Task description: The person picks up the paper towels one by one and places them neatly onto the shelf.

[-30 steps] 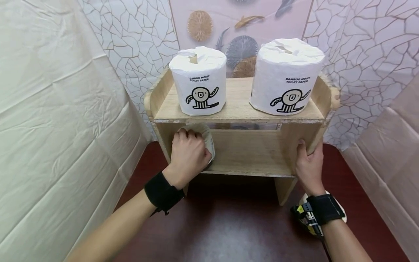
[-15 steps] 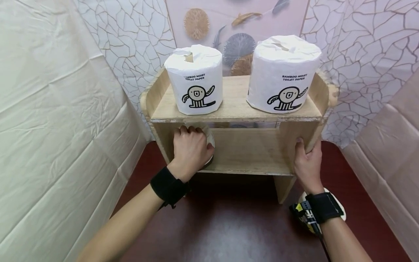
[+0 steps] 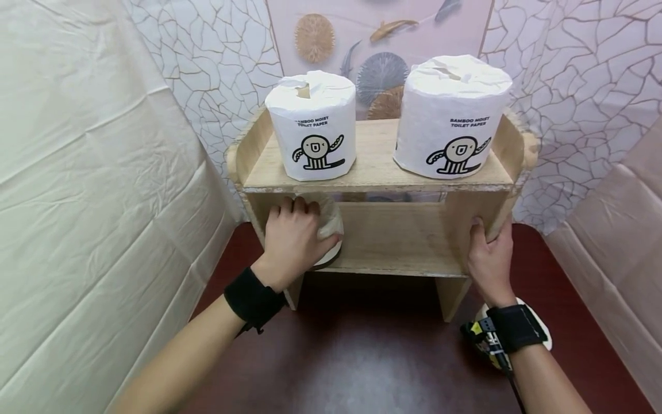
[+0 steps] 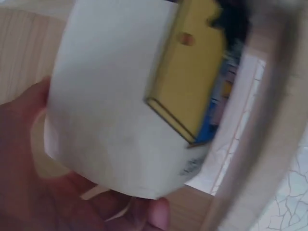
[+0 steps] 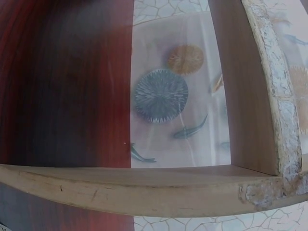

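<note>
My left hand (image 3: 293,240) reaches into the lower level of a small wooden shelf (image 3: 393,236), at its left end, and grips a white toilet paper roll (image 3: 333,217). In the left wrist view, the thumb and curled fingers lie round this roll (image 4: 106,101), which bears a printed yellow shape. Much of it is hidden by my hand in the head view. My right hand (image 3: 491,261) grips the front edge of the shelf's right side panel (image 5: 144,192), thumb on the inner face. Two wrapped toilet paper rolls, a left one (image 3: 315,129) and a right one (image 3: 452,118), stand on top.
The shelf stands on a dark red table (image 3: 362,351). Cream cloth walls (image 3: 103,201) rise on both sides, and a patterned backdrop (image 3: 217,75) hangs behind. A pale rounded object (image 3: 540,330) shows beside my right wrist.
My left hand has shifted slightly, and more of the roll it holds shows to the right of the thumb, with its dark lower edge visible. My right hand keeps its grip on the panel.
</note>
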`<state>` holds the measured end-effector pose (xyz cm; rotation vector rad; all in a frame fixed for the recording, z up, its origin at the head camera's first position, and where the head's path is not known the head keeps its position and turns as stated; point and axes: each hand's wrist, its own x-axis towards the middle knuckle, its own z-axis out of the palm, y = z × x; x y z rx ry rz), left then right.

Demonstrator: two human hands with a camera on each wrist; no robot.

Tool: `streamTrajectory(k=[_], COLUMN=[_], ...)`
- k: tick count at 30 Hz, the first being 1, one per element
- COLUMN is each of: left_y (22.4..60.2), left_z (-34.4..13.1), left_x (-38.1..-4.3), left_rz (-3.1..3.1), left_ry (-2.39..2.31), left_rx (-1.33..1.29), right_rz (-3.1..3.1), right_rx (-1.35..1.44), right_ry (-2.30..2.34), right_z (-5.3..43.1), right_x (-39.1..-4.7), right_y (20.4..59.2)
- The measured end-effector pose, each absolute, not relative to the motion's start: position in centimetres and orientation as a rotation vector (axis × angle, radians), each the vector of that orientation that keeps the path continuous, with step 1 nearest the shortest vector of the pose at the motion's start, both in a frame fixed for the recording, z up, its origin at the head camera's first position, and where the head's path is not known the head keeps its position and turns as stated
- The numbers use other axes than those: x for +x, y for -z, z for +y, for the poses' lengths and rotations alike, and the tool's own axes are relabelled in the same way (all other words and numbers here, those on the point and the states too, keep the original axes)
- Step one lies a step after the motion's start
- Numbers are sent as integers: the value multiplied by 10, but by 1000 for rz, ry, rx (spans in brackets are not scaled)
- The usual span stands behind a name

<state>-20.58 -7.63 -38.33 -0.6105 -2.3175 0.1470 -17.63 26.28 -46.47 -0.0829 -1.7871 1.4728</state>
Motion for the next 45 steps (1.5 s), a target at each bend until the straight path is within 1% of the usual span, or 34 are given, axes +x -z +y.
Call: streamTrajectory(k=[7, 30, 39, 45], left_y=[378, 374, 380, 381], left_z=[-94, -128, -142, -147], left_x=[-208, -212, -216, -217], left_rz=[-2303, -2379, -2324, -2311], left_ry=[-166, -71, -224, -221], left_rx=[-760, -1049, -1178, -1220], right_rz=[-1799, -1794, -1773, -1789], right_rx=[-98, -75, -73, -85], right_ry=[-1456, -1479, -1478, -1470], right_z=[266, 263, 262, 262], right_x=[-177, -177, -177, -176], right_y=[464, 464, 464, 464])
